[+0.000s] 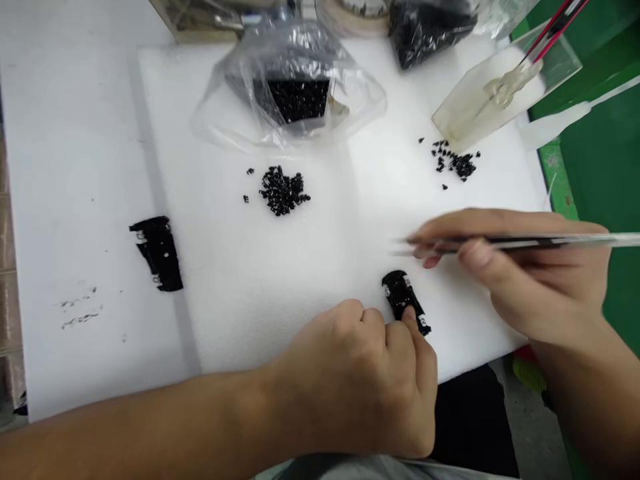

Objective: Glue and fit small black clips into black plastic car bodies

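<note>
My left hand (370, 373) is curled into a fist, and one fingertip presses on a small black plastic part (399, 288) lying on the white foam sheet (280, 287). Above that part, my right hand (530, 273) is closed around a pair of tweezers (505, 244). The tweezers point left, and their tips are smeared by motion, so I cannot tell whether anything is between them. A loose pile of tiny black pieces (283, 191) lies up and to the left, and a smaller scatter of tiny black pieces (463, 165) lies beyond my right hand.
A clear plastic bag (300, 100) with black pieces lies at the back, near a dark wrapped bundle (430, 30). A translucent box (480, 93) stands back right, with a red-and-black tool (557, 30) leaning in it. Another black part (160, 253) lies at the left.
</note>
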The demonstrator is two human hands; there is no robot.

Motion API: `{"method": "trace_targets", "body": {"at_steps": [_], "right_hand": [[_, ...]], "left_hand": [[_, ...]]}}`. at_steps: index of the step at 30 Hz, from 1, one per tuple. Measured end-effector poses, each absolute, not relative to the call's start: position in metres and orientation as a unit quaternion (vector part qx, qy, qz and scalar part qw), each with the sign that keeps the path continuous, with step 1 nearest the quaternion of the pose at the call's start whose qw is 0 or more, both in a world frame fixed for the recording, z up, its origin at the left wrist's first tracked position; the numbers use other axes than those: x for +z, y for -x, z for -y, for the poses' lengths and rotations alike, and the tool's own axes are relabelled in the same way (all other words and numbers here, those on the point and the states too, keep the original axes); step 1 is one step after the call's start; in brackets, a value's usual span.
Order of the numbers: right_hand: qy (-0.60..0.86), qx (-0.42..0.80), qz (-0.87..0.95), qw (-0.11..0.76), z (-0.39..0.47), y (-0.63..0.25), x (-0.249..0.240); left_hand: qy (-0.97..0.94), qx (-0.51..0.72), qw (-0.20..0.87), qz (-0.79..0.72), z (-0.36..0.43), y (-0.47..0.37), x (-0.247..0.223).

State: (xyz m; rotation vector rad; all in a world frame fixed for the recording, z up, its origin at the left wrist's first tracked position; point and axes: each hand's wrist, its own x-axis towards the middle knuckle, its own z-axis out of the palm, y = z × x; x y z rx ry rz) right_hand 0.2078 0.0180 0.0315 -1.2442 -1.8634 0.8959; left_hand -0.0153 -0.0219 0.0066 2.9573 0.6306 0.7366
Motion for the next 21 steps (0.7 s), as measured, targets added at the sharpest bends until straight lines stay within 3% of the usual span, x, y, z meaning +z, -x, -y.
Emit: {"method": "trace_targets", "body": {"at_steps": [4, 9, 11, 14, 18, 21], "right_hand": [[0.493, 0.213, 0.794, 0.284, -0.056, -0.176, 0.048], [0.512, 0.250, 0.795, 0.210, -0.072, -0.185, 0.064], [0.565, 0.263, 0.733, 0.274, -0.070, -0.208, 0.073], [0.628, 0.156, 0.641, 0.413, -0.082, -0.235, 0.080], [0.625, 0.130, 0.673, 0.373, -0.121, -0.243, 0.074], [0.613, 0.058, 0.658, 0.433, -0.137, -0.243, 0.066]], "left_hand": [[-0.947, 0.249, 0.005, -0.203, 0.021, 0.016, 0.002], [-0.945, 0.255, -0.003, -0.204, 0.019, 0.018, -0.003], [-0.947, 0.253, -0.011, -0.200, 0.019, 0.018, -0.005], [-0.945, 0.261, -0.026, -0.197, 0.019, 0.019, -0.007], [-0.946, 0.255, -0.032, -0.197, 0.019, 0.020, -0.009], [-0.948, 0.252, -0.028, -0.191, 0.019, 0.021, -0.010]]}}
